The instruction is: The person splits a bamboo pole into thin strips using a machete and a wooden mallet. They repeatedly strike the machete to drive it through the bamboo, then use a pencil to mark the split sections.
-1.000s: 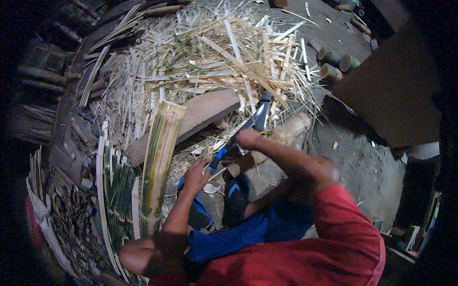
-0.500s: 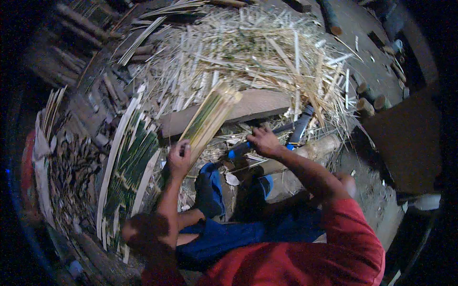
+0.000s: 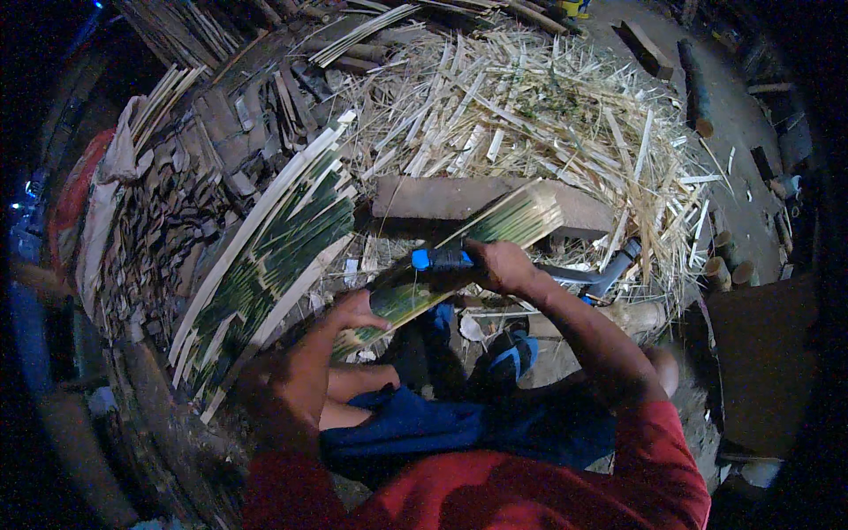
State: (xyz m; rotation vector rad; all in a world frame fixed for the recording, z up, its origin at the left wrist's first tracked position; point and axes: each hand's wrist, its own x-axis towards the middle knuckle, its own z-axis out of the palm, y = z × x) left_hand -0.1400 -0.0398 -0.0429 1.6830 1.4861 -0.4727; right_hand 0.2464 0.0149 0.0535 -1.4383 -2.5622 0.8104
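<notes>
A green and pale panel of split bamboo (image 3: 517,219) slants across the middle, from near my lap up to a wooden block (image 3: 424,196). My left hand (image 3: 358,311) grips its near left end, thumb on top. My right hand (image 3: 502,267) is closed round the black handle of a tool (image 3: 449,259) with a blue butt, held over the panel. A dark bar, perhaps its blade, runs right from my fist toward a grey cylindrical piece (image 3: 623,256); whether these are joined I cannot tell. More green split bamboo (image 3: 278,252) lies fanned out to the left.
Pale bamboo shavings (image 3: 530,115) heap up beyond the block. A bamboo pole (image 3: 609,320) lies at the right by my feet. Dark wood scraps (image 3: 168,212) cover the left ground. A brown board (image 3: 764,362) stands at the far right, near cut log ends (image 3: 717,274).
The bamboo panel has swung to the right and tilted lower. My right hand has brought the tool's handle over it. My left hand has moved slightly nearer and right; the whole view has shifted.
</notes>
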